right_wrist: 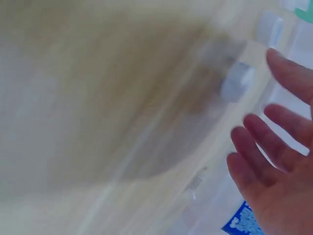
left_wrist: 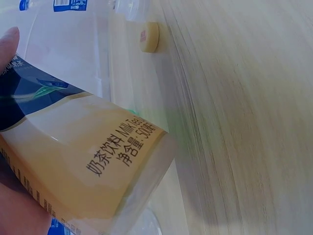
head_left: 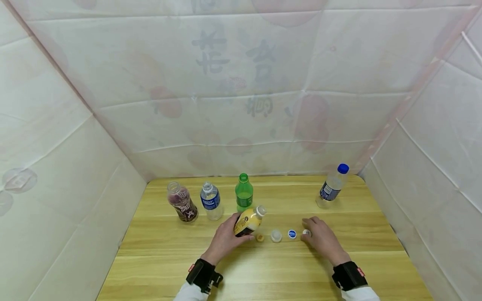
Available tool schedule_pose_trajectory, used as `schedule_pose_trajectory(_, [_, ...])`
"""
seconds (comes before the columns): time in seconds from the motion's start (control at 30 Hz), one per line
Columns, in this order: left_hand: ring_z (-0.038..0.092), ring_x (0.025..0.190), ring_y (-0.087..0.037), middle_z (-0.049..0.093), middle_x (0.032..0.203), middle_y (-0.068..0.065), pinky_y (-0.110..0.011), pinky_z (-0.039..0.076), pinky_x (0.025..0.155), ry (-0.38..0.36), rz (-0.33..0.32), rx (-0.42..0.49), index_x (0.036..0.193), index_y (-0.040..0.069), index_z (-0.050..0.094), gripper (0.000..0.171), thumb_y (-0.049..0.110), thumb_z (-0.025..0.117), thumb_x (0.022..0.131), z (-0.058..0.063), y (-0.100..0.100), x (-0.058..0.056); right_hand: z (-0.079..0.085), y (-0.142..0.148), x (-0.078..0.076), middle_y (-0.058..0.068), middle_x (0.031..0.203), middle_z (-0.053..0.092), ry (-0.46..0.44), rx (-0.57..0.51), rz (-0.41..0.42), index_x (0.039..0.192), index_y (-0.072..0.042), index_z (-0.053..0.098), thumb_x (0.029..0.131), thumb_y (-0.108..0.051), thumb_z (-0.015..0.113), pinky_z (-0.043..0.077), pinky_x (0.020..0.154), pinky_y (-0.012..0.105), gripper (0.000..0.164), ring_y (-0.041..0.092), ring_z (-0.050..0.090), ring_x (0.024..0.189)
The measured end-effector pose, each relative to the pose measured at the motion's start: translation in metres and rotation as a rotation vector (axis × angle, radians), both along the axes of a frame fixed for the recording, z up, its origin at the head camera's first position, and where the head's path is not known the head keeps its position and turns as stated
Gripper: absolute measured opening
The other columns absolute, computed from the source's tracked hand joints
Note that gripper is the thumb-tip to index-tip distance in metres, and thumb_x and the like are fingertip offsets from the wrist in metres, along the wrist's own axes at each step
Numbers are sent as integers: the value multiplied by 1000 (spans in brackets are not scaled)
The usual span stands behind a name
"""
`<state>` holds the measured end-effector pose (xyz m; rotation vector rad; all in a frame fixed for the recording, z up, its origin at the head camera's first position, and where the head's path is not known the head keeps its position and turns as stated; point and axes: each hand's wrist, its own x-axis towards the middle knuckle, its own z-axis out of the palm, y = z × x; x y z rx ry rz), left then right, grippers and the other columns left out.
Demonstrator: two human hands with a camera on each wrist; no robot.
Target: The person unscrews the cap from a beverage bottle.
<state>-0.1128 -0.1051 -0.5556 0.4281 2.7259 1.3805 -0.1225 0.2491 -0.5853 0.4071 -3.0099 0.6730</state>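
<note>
Right wrist view motion-blurred; milk tea bottle (left_wrist: 83,161) cropped.

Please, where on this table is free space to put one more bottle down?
Free: the wood between the green bottle and the blue-capped bottle, and the near strip in front of both hands. Crowded: the loose caps between the left hand and right hand.

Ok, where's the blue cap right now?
In the head view, the blue cap lies on the wooden table, just left of the right hand and right of the white cap.
</note>
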Motion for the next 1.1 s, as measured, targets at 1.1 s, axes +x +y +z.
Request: schedule_pose_trajectory(1.1, [64,116,-30,66,131,-12,-51,53,98,17,-47,-11,146,7,51,81,35,90,81,0,24,-1,57,-91,4,13,155,49,-134,-672,116,160,-6,34,91,-35,80,41,112,59,87,36,51,137])
